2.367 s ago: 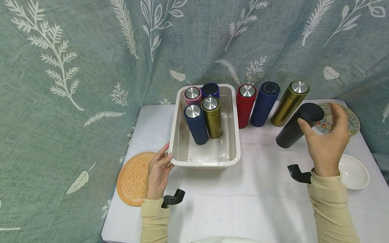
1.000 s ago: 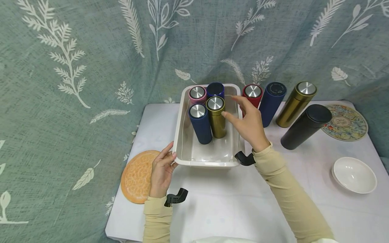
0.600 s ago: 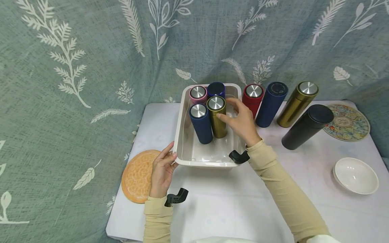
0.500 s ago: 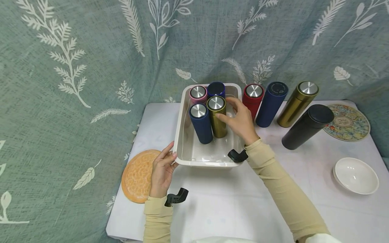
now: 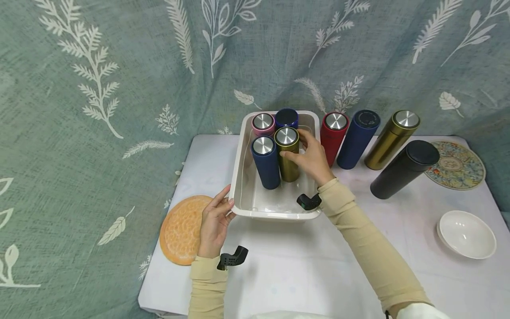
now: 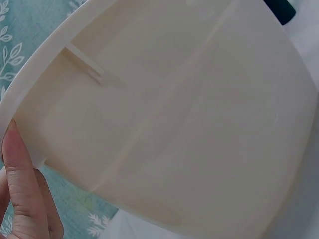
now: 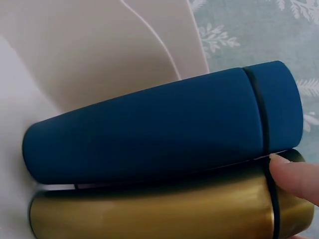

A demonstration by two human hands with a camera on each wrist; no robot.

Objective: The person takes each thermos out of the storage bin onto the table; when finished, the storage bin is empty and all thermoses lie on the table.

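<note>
My right hand [image 5: 312,155] is inside the white plastic basin [image 5: 275,215], gripping the gold thermos [image 5: 289,170] near its lid. In the right wrist view the thumb presses the lid seam of that gold thermos [image 7: 149,214], beside a blue thermos [image 7: 149,129]. Behind these two stand a pink thermos [image 5: 263,123] and a dark blue one [image 5: 287,118], partly hidden. My left hand [image 5: 215,219] holds the basin's front left corner. The left wrist view shows its fingers [image 6: 22,179] at the rim, with the basin's outer wall [image 6: 199,124] filling most of the view.
Right of the basin stand a red thermos [image 5: 334,137], a blue one [image 5: 357,139], a gold one [image 5: 392,139] and a black one [image 5: 400,170]. Further right are a patterned round mat [image 5: 458,166] and a white bowl [image 5: 467,235]. An orange round mat [image 5: 181,230] lies at left.
My right hand let go of the black thermos, moved left into the basin, and closed round the gold thermos there. The left hand stays at the basin's corner.
</note>
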